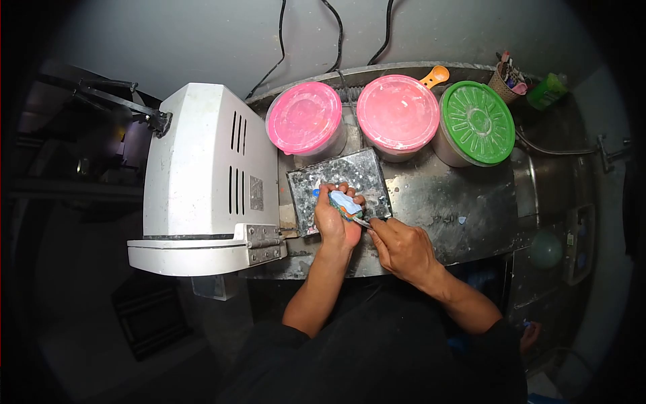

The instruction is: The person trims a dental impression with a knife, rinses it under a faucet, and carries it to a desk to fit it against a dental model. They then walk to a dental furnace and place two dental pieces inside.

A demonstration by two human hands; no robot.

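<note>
Nearest us, our right hand (404, 248) pinches a thin metal-tipped tool (361, 221), its tip touching the small pale-blue moulded piece with orange and green edges (345, 204). Just to its left, our left hand (336, 219) is closed around that piece, holding it above the mottled grey square tray (363, 172). Judging by the pose, we are partway through working the piece's edge; how much remains we cannot tell. Beyond the hands, the stained metal worktop (457, 209) carries two pink-lidded round tubs (306, 118) (398, 112) and, farther right, a green-lidded round tub (478, 122). Far to the left of the left hand stands a white boxy machine with vent slots (208, 175).
</note>
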